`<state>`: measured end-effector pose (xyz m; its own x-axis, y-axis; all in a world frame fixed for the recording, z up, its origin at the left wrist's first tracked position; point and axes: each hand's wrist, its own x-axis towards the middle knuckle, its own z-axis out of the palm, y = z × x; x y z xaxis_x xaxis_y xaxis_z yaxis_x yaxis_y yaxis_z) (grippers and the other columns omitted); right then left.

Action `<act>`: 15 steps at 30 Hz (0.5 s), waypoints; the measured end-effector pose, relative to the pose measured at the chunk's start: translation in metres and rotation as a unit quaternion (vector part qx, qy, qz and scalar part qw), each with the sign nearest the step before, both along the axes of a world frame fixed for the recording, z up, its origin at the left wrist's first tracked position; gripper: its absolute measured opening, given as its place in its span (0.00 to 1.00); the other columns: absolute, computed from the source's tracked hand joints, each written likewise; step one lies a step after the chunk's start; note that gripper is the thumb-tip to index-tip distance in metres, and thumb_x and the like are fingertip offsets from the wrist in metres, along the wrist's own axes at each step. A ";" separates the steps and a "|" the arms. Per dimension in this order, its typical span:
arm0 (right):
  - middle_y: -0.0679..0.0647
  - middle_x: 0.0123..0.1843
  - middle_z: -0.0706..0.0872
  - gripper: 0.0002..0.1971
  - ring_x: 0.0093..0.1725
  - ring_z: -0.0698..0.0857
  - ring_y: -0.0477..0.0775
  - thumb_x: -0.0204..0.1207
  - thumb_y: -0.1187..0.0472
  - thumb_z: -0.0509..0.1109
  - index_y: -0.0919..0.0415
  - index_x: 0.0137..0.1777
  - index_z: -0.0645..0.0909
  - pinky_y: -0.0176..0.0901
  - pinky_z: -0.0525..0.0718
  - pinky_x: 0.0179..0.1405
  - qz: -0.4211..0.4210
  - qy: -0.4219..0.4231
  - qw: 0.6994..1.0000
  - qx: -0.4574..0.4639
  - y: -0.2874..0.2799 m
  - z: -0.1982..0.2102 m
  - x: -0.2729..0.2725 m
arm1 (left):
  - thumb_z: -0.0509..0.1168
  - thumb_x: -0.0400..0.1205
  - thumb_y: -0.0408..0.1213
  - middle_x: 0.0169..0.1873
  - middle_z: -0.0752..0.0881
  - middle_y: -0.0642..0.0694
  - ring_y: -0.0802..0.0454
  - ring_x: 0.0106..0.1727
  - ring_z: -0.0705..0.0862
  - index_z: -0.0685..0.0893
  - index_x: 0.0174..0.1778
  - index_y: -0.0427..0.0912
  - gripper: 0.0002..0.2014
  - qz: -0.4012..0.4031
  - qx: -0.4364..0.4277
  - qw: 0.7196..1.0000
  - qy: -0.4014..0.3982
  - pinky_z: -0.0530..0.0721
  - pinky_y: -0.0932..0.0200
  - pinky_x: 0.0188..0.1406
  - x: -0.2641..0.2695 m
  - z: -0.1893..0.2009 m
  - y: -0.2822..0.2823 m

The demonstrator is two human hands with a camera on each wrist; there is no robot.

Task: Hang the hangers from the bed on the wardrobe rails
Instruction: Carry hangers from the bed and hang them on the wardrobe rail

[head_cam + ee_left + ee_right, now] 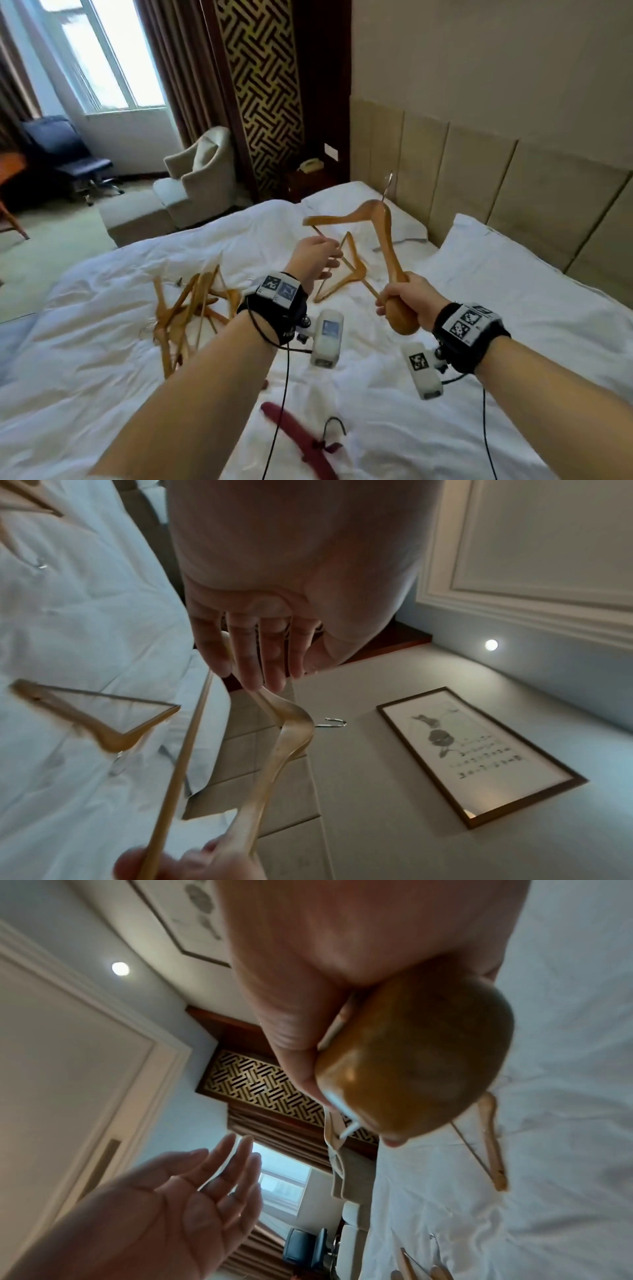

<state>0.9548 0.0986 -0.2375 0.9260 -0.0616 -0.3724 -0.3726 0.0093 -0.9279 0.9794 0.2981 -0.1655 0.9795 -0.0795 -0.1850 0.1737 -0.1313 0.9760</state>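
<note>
My right hand (399, 303) grips the broad end of a light wooden hanger (385, 233) and holds it up over the white bed (102, 342), its metal hook (388, 185) pointing at the headboard. That rounded end (418, 1064) fills the right wrist view. My left hand (317, 257) is open, with straight fingers (257, 656) lying against the hanger's other arm (291, 739). Another wooden hanger (342, 270) lies flat on the bed below. A pile of wooden hangers (191, 308) sits to the left, and a dark red hanger (298, 435) lies near me.
Pillows (513, 274) and a padded headboard (479, 171) close off the bed's far side. A beige armchair (202, 178), a black office chair (68, 154) and a window stand beyond the bed's left edge. A nightstand with a phone (310, 166) is in the corner.
</note>
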 end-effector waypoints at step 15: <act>0.71 0.46 0.88 0.12 0.37 0.91 0.70 0.70 0.76 0.74 0.68 0.51 0.77 0.51 0.89 0.34 0.190 -0.132 0.961 -0.153 0.072 0.072 -0.040 | 0.70 0.73 0.48 0.76 0.75 0.49 0.48 0.75 0.75 0.70 0.79 0.58 0.36 0.171 0.031 0.961 -0.216 0.78 0.44 0.73 -0.007 0.054 0.089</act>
<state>0.9145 0.1703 -0.1654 0.9631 0.2298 -0.1404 -0.0473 -0.3688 -0.9283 0.9725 0.3873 -0.1117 0.9330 0.2579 0.2511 -0.2029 -0.1992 0.9587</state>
